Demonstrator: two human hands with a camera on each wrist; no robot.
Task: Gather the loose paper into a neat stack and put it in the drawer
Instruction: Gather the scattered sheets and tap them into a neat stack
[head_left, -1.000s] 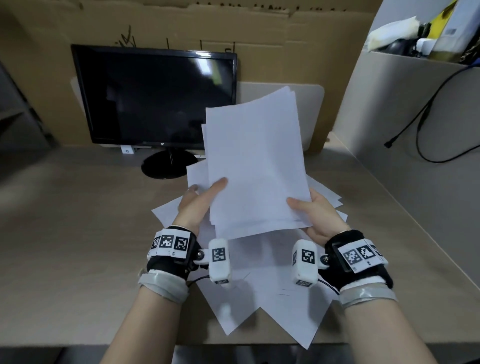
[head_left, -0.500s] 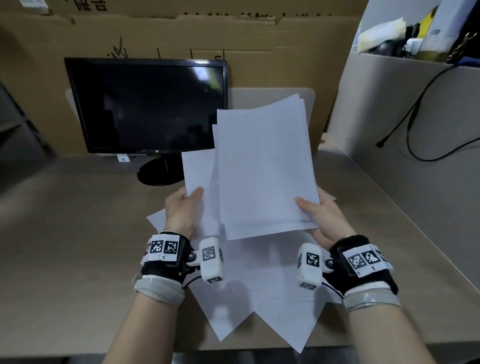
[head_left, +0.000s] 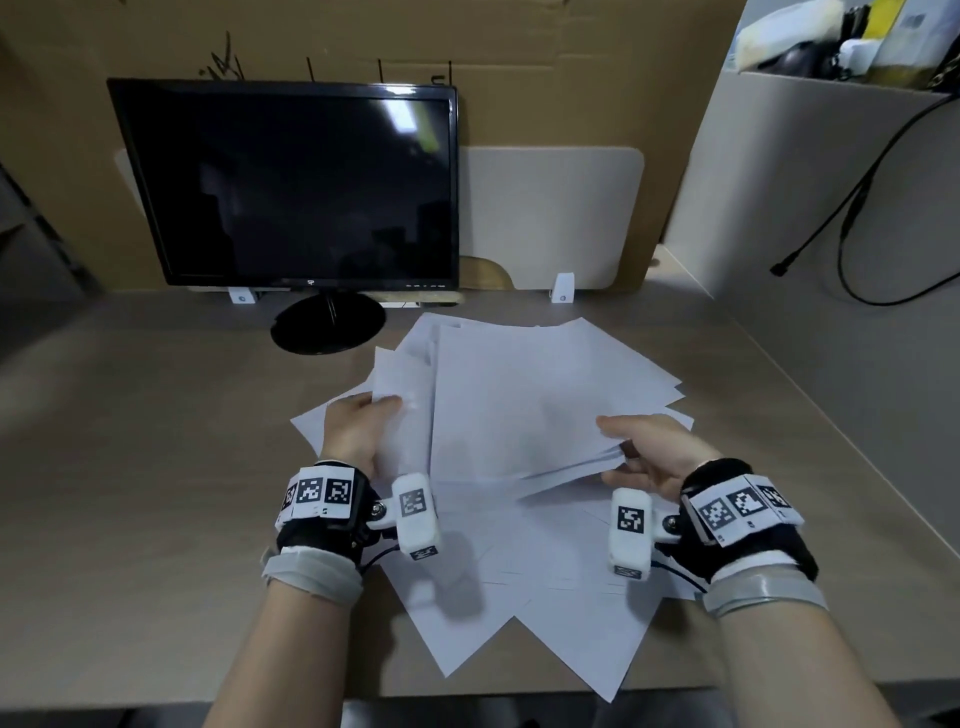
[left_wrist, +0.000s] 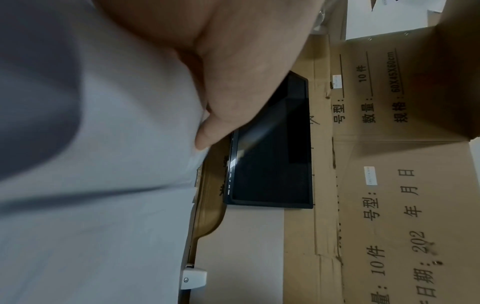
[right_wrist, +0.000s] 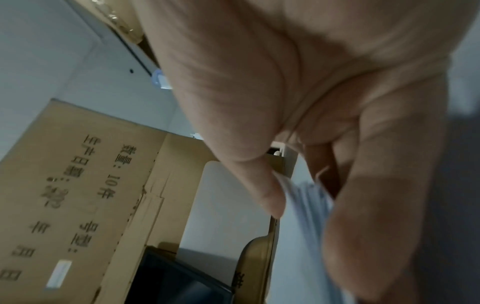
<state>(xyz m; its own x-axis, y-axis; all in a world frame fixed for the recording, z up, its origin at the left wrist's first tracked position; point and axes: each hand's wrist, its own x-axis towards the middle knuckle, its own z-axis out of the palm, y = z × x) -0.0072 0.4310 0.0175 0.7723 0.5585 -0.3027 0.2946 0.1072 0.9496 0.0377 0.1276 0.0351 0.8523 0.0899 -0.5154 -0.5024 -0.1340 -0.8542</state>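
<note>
A loose sheaf of white paper (head_left: 530, 400) lies tilted low over the desk, its sheets fanned out of line. My left hand (head_left: 358, 431) grips its left edge, thumb on top (left_wrist: 207, 135) of the paper (left_wrist: 103, 185). My right hand (head_left: 644, 452) pinches the sheaf's near right corner, and the right wrist view shows the sheet edges (right_wrist: 306, 197) between thumb and fingers. More white sheets (head_left: 519, 597) lie scattered on the desk beneath, some poking over the front edge. No drawer is in view.
A black monitor (head_left: 291, 182) on a round stand (head_left: 328, 322) sits at the back left, close to the paper's far edge. Cardboard (head_left: 519, 41) lines the back. A grey partition (head_left: 831, 208) with a hanging black cable (head_left: 852, 208) closes the right side.
The sheaf has dropped from upright in front of the monitor to nearly flat over the desk. Both hands came down with it, still holding its sides.
</note>
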